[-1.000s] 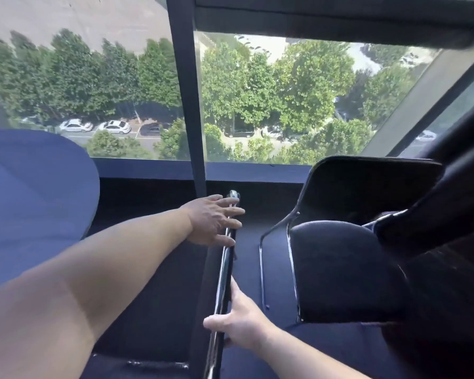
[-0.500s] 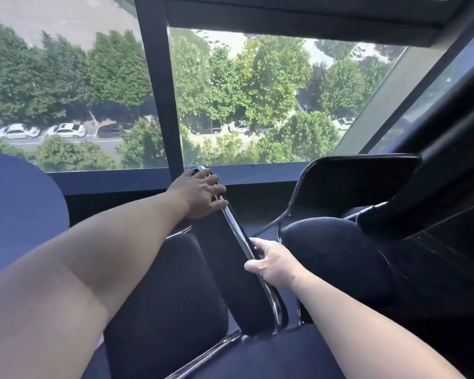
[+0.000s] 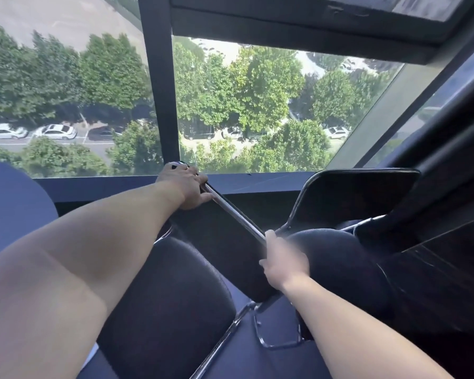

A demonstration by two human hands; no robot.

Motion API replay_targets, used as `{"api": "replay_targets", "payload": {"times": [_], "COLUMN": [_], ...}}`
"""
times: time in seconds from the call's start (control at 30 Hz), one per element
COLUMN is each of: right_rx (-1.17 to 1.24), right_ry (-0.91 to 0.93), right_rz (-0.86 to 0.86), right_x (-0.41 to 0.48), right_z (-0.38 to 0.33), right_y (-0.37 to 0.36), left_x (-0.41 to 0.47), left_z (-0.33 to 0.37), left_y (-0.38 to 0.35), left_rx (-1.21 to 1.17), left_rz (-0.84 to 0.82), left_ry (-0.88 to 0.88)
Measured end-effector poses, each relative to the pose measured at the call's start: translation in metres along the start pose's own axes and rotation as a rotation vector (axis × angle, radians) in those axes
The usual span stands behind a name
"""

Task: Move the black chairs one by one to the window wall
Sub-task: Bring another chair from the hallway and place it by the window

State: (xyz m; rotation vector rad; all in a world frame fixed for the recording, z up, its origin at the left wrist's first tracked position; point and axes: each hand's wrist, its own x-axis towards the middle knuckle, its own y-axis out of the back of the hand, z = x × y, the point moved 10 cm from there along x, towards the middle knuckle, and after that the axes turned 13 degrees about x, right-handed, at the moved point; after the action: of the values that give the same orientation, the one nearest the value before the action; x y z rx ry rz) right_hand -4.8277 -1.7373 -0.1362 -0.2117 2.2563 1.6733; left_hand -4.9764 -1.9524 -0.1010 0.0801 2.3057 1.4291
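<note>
Window [image 3: 244, 105] ahead — left hand [image 3: 186, 188], right hand [image 3: 283, 262] grip black chair's [image 3: 219, 242] rail.

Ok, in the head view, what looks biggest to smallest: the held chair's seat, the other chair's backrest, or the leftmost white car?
1. held chair's seat, nearest the camera
2. other chair's backrest
3. leftmost white car, tiny only because it's far away

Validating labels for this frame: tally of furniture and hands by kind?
Black chairs: 2 (held chair, second chair by the window)
Blue round tabletop: 1
Dark wood-grain top, likely a table: 1
Hands: 2 (left hand, right hand, both gripping the held chair's back frame)
Total: 6
</note>
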Motion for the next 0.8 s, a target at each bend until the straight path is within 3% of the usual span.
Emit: {"api": "replay_targets", "payload": {"times": [0.23, 0.8], "right_rx": [-0.027, -0.156], "right_ry": [0.092, 0.516], "right_rz": [-0.005, -0.030], "right_x": [0.060, 0.193], "right_z": [-0.005, -0.090], "right_y": [0.022, 0.058], "left_x": [0.006, -0.012], "left_z": [-0.028, -0.094], "left_y": [-0.022, -0.071], "left_rx": [-0.020, -0.280], "left_rz": [-0.033, -0.173], "left_ry": [0.056, 0.431]}}
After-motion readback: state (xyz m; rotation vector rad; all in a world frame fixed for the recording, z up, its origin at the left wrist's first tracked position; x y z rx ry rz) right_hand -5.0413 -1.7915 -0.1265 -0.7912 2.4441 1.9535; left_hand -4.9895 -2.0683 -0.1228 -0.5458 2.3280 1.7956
